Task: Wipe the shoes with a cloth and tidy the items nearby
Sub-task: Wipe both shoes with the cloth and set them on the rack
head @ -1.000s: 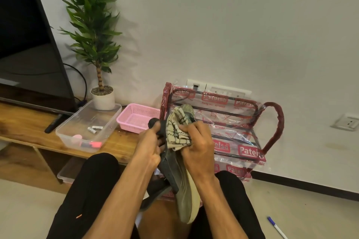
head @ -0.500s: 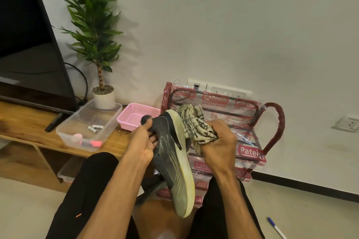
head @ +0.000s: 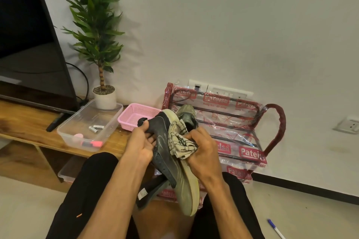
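A grey-green and black sneaker (head: 181, 182) is held up over my lap, sole edge turned to the right. My left hand (head: 140, 142) grips its black heel and collar. My right hand (head: 202, 151) holds a bunched cream cloth with dark lines (head: 180, 141) and presses it against the shoe's side. A second sneaker (head: 186, 115) sits on the upper shelf of the plastic-wrapped red shoe rack (head: 272, 128), just behind the held shoe.
A clear plastic box (head: 108, 120) with batteries and pink items and a pink basket (head: 134, 115) sit on the wooden TV bench (head: 25, 124). A potted plant (head: 104, 95) and TV (head: 29, 44) stand behind. A blue-capped pen (head: 275, 229) lies on the floor at right.
My right hand with the cloth swung out to the right of the shoe, then came back down onto its side. The shoe turned slightly in my left hand.
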{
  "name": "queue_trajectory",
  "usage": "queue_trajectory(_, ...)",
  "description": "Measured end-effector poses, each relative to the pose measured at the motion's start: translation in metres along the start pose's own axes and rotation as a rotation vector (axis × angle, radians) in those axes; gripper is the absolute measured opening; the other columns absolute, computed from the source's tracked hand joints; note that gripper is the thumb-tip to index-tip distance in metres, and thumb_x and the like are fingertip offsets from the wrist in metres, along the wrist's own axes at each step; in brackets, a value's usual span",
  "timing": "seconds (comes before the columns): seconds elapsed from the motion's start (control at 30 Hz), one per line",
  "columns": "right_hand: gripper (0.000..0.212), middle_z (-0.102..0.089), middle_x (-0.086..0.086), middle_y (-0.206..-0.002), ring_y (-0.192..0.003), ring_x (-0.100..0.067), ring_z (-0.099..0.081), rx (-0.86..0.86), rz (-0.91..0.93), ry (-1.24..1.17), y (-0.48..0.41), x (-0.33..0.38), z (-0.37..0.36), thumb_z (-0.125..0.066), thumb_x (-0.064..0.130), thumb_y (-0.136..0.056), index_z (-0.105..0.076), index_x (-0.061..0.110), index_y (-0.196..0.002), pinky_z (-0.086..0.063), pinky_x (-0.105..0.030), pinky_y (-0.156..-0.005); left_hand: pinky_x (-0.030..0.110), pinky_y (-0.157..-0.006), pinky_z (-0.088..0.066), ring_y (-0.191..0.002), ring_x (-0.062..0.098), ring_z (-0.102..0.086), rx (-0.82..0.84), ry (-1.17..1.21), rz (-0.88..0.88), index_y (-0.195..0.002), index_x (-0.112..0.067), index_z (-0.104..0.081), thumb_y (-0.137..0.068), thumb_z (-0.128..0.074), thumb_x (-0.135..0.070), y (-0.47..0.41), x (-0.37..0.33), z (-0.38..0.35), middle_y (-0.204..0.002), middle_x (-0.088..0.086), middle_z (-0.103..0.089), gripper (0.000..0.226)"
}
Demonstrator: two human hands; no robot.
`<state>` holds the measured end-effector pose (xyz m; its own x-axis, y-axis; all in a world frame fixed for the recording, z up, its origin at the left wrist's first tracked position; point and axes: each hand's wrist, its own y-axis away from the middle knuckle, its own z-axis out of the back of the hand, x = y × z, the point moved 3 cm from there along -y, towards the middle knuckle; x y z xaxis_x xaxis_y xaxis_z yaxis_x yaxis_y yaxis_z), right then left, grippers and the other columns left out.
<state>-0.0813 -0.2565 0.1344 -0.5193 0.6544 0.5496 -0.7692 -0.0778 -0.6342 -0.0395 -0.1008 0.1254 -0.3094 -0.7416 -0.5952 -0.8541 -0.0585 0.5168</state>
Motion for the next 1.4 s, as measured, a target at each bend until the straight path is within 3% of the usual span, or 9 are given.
queue_trajectory(0.2, 0.014, -0.059, 0.005, -0.090, -0.082, -0.012, -0.055, -0.113, 0.027, 0.044, -0.008, 0.009, -0.004, -0.081, 0.013, -0.081, -0.071, 0.010, -0.090, -0.039, -0.015, -0.065, 0.051, -0.108, -0.043, -0.122, 0.033, -0.058, -0.012, 0.036, -0.028, -0.101, -0.009, -0.054, -0.103, -0.048, -0.018, -0.004, 0.002, 0.000, -0.131, 0.021, -0.059, 0.010)
queue_trajectory(0.37, 0.019, -0.061, 0.001, -0.093, -0.084, -0.015, -0.058, -0.160, 0.075, 0.059, -0.006, 0.013, -0.007, -0.081, 0.008, -0.078, -0.071, 0.007, -0.095, -0.046, -0.020, -0.065, 0.050, -0.096, -0.051, -0.097, 0.030, -0.066, -0.019, 0.004, -0.028, -0.133, -0.004, -0.050, -0.101, -0.052, -0.020, -0.004, 0.009, 0.000, -0.123, 0.021, -0.065, 0.036)
queue_trajectory(0.53, 0.026, -0.063, 0.000, -0.093, -0.082, -0.004, -0.055, -0.328, -0.047, -0.018, -0.009, -0.001, 0.009, -0.085, 0.007, -0.073, -0.070, 0.005, -0.094, -0.043, -0.004, -0.065, 0.047, -0.096, -0.051, -0.099, 0.029, -0.065, -0.007, 0.019, -0.034, -0.122, -0.006, -0.054, -0.100, -0.054, -0.022, -0.003, 0.006, 0.002, -0.123, 0.020, -0.065, 0.027)
queue_trajectory(0.67, 0.022, -0.059, 0.004, -0.090, -0.079, 0.003, -0.056, -0.463, -0.129, -0.002, -0.014, -0.011, 0.031, -0.082, 0.007, -0.075, -0.068, 0.005, -0.092, -0.046, -0.005, -0.062, 0.047, -0.091, -0.051, -0.094, 0.028, -0.067, -0.008, 0.008, -0.056, -0.132, -0.006, -0.052, -0.098, -0.057, -0.024, -0.003, -0.001, 0.003, -0.122, 0.018, -0.066, 0.038)
queue_trajectory(0.9, 0.025, -0.059, 0.014, -0.078, -0.074, 0.002, -0.057, -0.191, -0.091, -0.093, -0.014, 0.000, 0.021, -0.083, 0.007, -0.074, -0.066, 0.024, -0.082, -0.043, -0.012, -0.056, 0.044, -0.084, -0.053, -0.091, 0.027, -0.067, 0.020, -0.014, -0.037, -0.126, -0.004, -0.054, -0.100, -0.055, -0.024, -0.001, 0.002, -0.001, -0.115, 0.019, -0.067, 0.033)
queue_trajectory(1.0, 0.014, -0.065, 0.005, -0.079, -0.074, -0.003, -0.060, -0.071, -0.097, -0.165, -0.015, 0.013, 0.010, -0.084, 0.016, -0.076, -0.072, 0.014, -0.083, -0.046, -0.015, -0.060, 0.039, -0.078, -0.054, -0.085, 0.025, -0.067, 0.065, -0.055, -0.052, -0.114, -0.006, -0.056, -0.101, -0.051, -0.022, 0.002, 0.009, -0.004, -0.099, 0.016, -0.069, 0.021)
queue_trajectory(1.13, 0.009, -0.065, 0.004, -0.078, -0.072, -0.002, -0.058, -0.168, -0.154, -0.190, -0.022, 0.019, 0.009, -0.080, 0.011, -0.078, -0.072, 0.013, -0.081, -0.042, -0.010, -0.059, 0.036, -0.075, -0.053, -0.081, 0.021, -0.067, 0.199, -0.106, -0.049, -0.100, -0.012, -0.063, -0.101, -0.052, -0.024, 0.010, 0.014, -0.007, -0.084, 0.009, -0.074, 0.016)
queue_trajectory(1.23, 0.011, -0.066, 0.005, -0.082, -0.076, 0.000, -0.060, -0.227, -0.232, -0.149, -0.024, 0.022, 0.010, -0.081, 0.013, -0.078, -0.073, 0.016, -0.086, -0.045, -0.012, -0.060, 0.037, -0.081, -0.055, -0.082, 0.019, -0.071, 0.272, -0.184, -0.060, -0.104, -0.013, -0.069, -0.097, -0.058, -0.025, 0.013, 0.018, -0.009, -0.093, 0.008, -0.077, 0.019)
queue_trajectory(1.4, 0.019, -0.066, 0.004, -0.067, -0.062, -0.005, -0.061, 0.114, -0.288, -0.221, -0.019, 0.028, 0.015, -0.086, 0.022, -0.073, -0.069, 0.017, -0.069, -0.047, -0.024, -0.051, 0.036, -0.077, -0.058, -0.084, 0.021, -0.073, 0.193, -0.165, -0.125, -0.104, -0.005, -0.070, -0.094, -0.063, -0.024, 0.008, 0.013, -0.008, -0.098, 0.012, -0.076, 0.023)
